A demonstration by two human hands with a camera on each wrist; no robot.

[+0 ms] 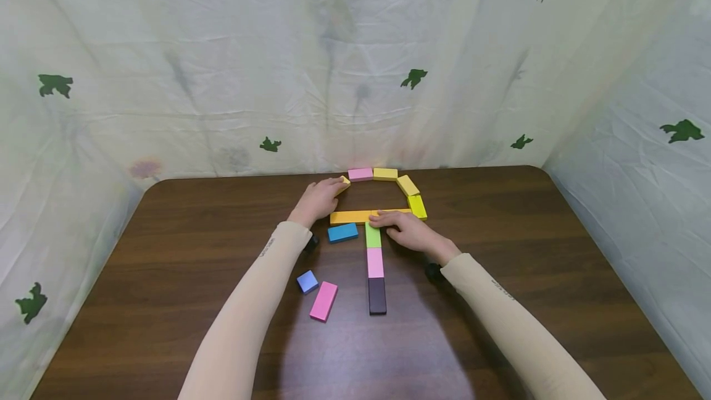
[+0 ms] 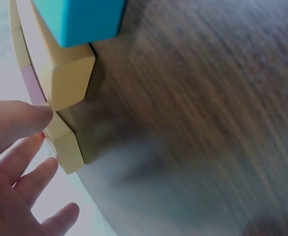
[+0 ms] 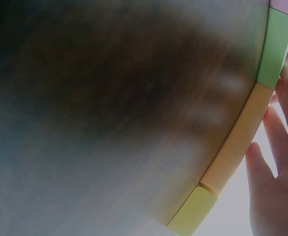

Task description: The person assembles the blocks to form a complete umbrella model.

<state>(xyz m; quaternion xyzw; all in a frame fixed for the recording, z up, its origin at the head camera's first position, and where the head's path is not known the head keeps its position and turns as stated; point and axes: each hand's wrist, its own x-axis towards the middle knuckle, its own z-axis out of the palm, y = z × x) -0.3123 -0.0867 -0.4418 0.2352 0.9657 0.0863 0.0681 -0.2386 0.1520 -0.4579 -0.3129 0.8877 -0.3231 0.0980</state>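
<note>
At the far edge of the table, my left hand (image 1: 318, 200) pinches a pale yellow block (image 2: 66, 147) between thumb and fingers. This block lies at the left end of an arc with a pink block (image 1: 360, 175), two more pale yellow blocks and a bright yellow block (image 1: 418, 207). My right hand (image 1: 410, 231) has its fingers extended, fingertips resting where the orange blocks (image 1: 349, 217) meet the light green block (image 1: 373, 236). Below the green one, a light pink block (image 1: 375, 262) and a black block (image 1: 377, 295) continue the straight line.
A blue block (image 1: 342, 233) lies just below the left orange block. Nearer to me are a small periwinkle block (image 1: 307, 281) and a dark pink block (image 1: 324, 302). The brown wooden table (image 1: 500, 264) meets a pale leaf-patterned curtain (image 1: 222, 79) behind.
</note>
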